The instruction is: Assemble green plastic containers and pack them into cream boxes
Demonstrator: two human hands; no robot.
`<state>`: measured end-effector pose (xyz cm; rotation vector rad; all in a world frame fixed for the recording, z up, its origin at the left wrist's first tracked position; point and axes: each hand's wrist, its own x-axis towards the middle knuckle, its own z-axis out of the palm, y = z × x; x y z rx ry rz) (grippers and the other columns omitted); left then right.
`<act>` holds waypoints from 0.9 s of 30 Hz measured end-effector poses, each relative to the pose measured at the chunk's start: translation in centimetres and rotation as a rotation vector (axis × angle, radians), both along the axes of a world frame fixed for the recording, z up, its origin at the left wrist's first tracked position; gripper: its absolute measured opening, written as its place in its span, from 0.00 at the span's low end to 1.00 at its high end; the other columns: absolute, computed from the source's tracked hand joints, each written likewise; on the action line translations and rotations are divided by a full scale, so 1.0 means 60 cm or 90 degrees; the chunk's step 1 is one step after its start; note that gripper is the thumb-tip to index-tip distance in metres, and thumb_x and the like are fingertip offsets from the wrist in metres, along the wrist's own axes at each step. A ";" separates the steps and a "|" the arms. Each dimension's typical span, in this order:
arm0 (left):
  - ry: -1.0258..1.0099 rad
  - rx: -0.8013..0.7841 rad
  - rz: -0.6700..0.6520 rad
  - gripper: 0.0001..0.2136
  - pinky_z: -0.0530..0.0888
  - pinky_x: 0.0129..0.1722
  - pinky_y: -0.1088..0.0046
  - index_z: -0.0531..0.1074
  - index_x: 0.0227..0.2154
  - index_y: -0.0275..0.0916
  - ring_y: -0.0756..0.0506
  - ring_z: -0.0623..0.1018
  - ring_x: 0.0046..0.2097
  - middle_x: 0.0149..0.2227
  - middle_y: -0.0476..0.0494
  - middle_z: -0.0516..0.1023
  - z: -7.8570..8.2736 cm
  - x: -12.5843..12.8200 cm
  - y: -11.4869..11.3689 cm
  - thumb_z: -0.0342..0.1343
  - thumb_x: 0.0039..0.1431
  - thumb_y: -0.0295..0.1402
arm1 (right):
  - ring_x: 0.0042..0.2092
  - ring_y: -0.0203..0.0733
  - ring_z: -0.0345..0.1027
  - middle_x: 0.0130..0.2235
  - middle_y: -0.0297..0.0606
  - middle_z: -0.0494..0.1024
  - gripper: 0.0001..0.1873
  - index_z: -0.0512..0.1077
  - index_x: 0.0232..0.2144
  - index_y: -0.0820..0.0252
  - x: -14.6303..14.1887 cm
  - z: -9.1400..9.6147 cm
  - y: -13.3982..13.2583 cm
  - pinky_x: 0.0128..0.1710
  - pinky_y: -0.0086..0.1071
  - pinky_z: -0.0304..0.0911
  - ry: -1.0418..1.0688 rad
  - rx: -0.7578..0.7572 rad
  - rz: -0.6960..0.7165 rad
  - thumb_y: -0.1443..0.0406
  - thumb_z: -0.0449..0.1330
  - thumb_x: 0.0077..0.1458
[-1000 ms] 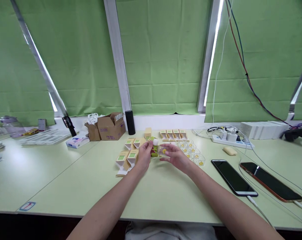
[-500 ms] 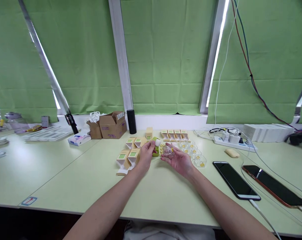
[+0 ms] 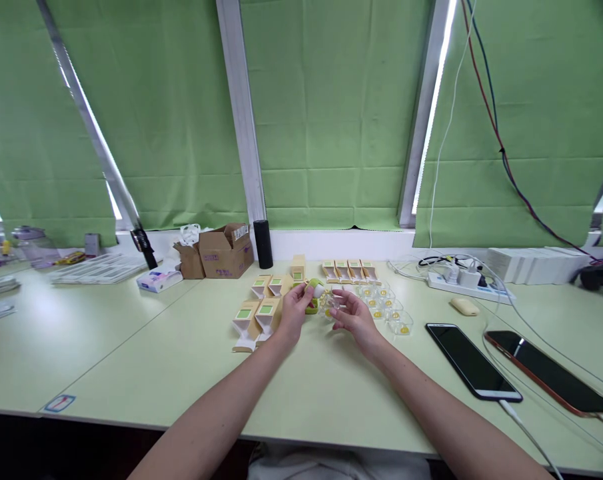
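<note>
My left hand [image 3: 292, 311] pinches a small green item with a white cap [image 3: 315, 291] just above the desk. My right hand [image 3: 354, 316] holds a small clear plastic case [image 3: 330, 304] right beside it, fingers curled around it. The two items nearly touch between the hands. Beyond my right hand lie several clear cases with yellow pieces [image 3: 387, 308] in rows. Left of my left hand stand several tan boxes with green windows [image 3: 261, 312]. A row of tan boxes [image 3: 348, 270] sits further back.
Two phones [image 3: 472, 361] [image 3: 550, 373] lie on cables at the right, with a power strip [image 3: 464, 283] and a white box [image 3: 528, 263] behind. Open cardboard boxes [image 3: 220, 251] and a black cylinder [image 3: 262, 244] stand by the window sill. Trays and clutter [image 3: 95, 268] lie far left.
My right hand has turned the clear case and brought it closer to the green item in my left hand. The view has shifted slightly.
</note>
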<state>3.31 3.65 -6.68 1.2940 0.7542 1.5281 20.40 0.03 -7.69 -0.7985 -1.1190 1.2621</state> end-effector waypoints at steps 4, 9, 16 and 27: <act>0.006 0.005 -0.003 0.22 0.68 0.31 0.77 0.77 0.35 0.35 0.52 0.70 0.31 0.32 0.47 0.76 0.003 0.002 -0.004 0.70 0.51 0.51 | 0.42 0.46 0.75 0.45 0.39 0.76 0.36 0.76 0.49 0.54 -0.001 0.004 -0.003 0.35 0.41 0.78 0.021 0.000 0.017 0.53 0.79 0.36; 0.020 0.001 -0.020 0.22 0.68 0.31 0.76 0.78 0.35 0.35 0.50 0.72 0.32 0.32 0.46 0.77 0.012 0.008 -0.015 0.71 0.49 0.51 | 0.44 0.48 0.76 0.47 0.40 0.77 0.33 0.77 0.46 0.55 -0.002 0.005 -0.005 0.40 0.45 0.79 0.050 0.000 0.034 0.54 0.80 0.38; 0.063 0.014 -0.019 0.22 0.71 0.35 0.73 0.81 0.38 0.35 0.47 0.75 0.35 0.36 0.42 0.80 0.014 0.009 -0.023 0.72 0.49 0.49 | 0.45 0.48 0.77 0.46 0.38 0.77 0.31 0.77 0.45 0.55 -0.002 0.004 -0.005 0.44 0.48 0.79 0.074 -0.001 0.034 0.55 0.80 0.38; 0.074 0.025 -0.028 0.22 0.75 0.44 0.69 0.82 0.43 0.35 0.42 0.79 0.44 0.45 0.37 0.82 0.013 0.009 -0.026 0.72 0.50 0.45 | 0.43 0.45 0.77 0.46 0.37 0.76 0.31 0.77 0.43 0.55 -0.005 0.002 -0.004 0.47 0.51 0.79 0.066 0.017 0.019 0.55 0.80 0.38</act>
